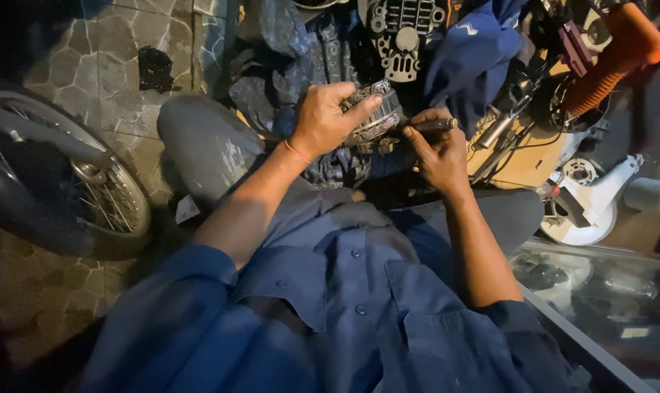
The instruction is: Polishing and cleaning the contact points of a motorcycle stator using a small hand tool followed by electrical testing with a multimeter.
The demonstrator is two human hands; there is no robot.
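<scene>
My left hand [324,116] grips a round, ribbed metal engine part [372,115] and holds it up above my lap. My right hand [437,153] is closed around a dark, slim tool handle [433,125] whose tip points left at the side of the metal part. Both forearms come up from rolled blue sleeves. An orange band sits on my left wrist. The part's underside is hidden by my fingers.
A motorcycle wheel with spokes [90,182] stands at the left on stone paving [90,65]. A grey metal casing [402,36], blue cloth [472,54] and an orange ribbed hose [610,62] lie ahead. White plastic pieces [599,196] and a glass-topped case [606,298] are at the right.
</scene>
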